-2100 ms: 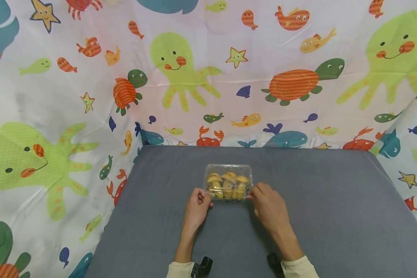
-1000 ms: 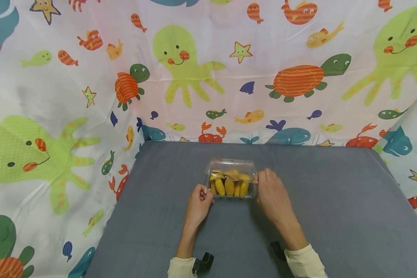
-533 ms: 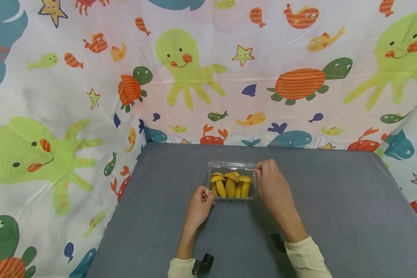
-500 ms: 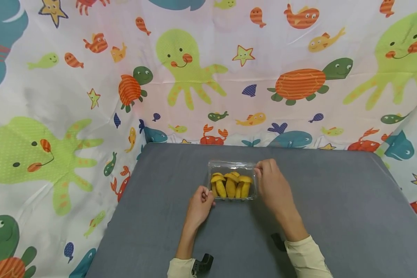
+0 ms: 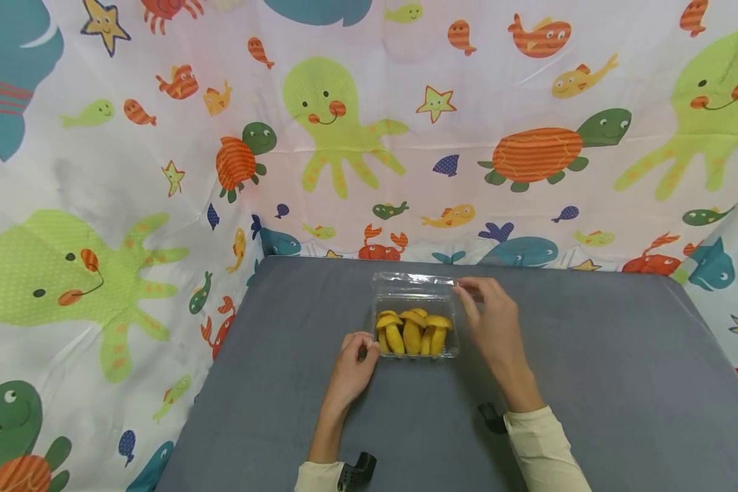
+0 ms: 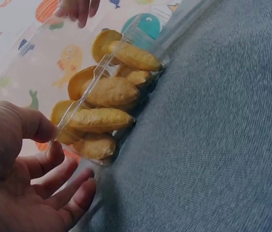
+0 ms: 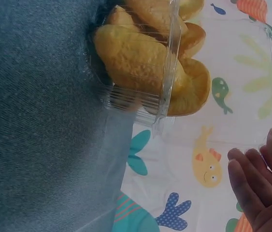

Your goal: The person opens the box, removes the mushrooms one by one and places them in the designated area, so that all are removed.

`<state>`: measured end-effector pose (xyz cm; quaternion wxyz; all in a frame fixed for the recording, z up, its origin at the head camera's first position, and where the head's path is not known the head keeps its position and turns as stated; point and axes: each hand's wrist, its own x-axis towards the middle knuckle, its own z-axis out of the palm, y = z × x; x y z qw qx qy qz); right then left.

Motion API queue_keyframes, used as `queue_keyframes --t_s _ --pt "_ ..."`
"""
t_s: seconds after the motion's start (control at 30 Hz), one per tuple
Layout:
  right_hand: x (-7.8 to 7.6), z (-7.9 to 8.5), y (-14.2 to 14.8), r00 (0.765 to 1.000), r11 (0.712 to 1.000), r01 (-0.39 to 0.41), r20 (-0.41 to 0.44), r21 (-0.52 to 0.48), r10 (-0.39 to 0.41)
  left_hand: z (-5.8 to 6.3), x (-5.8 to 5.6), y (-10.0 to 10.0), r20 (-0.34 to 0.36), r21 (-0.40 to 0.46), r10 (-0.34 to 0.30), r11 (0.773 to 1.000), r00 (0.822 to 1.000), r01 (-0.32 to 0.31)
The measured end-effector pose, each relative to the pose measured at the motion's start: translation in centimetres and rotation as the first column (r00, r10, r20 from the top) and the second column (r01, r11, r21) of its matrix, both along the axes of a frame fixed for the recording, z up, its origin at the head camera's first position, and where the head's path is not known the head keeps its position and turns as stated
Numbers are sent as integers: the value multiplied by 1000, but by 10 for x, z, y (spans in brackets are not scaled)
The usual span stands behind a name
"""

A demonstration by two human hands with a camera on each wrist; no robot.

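Observation:
A clear plastic clamshell box (image 5: pixel 376 335) stands on the grey cloth, several yellow mushrooms (image 5: pixel 413 333) inside it. Its transparent lid (image 5: pixel 413 281) is raised, hinge side at the back. My left hand (image 5: pixel 352 365) pinches the front left corner of the box between thumb and forefinger; in the left wrist view its other fingers (image 6: pixel 73 181) spread loosely. With its fingertips my right hand (image 5: pixel 495 321) holds the right corner of the lid. The right wrist view shows the mushrooms (image 7: pixel 140 63) behind the box's clear wall and rim.
A grey cloth covers the table (image 5: pixel 590 383). Behind and at the sides hangs a white curtain (image 5: pixel 357 130) printed with sea animals, meeting the table's back edge. Black straps with cameras (image 5: pixel 363 470) sit on both wrists.
The box's lid, lying down over the mushrooms at first, has been lifted and swung back. My right hand moved up and away with the lid's corner; the left hand stayed at the box's corner.

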<state>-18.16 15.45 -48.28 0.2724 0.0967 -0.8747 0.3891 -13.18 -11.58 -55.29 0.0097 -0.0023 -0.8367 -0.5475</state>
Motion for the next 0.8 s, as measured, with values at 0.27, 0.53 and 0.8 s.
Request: queue_keyframes --t_s 0.27,0.53,0.8 --pt "-10 1 -1 999 999 35 43 -23 -33 0 2 2 55 59 33 998 998 -36" --pt "-22 -6 -1 995 998 49 86 -26 -47 -5 5 4 69 199 22 979 997 -35" --pt "-32 -12 1 993 998 45 115 -47 -39 -7 4 4 49 284 3 959 999 -17"
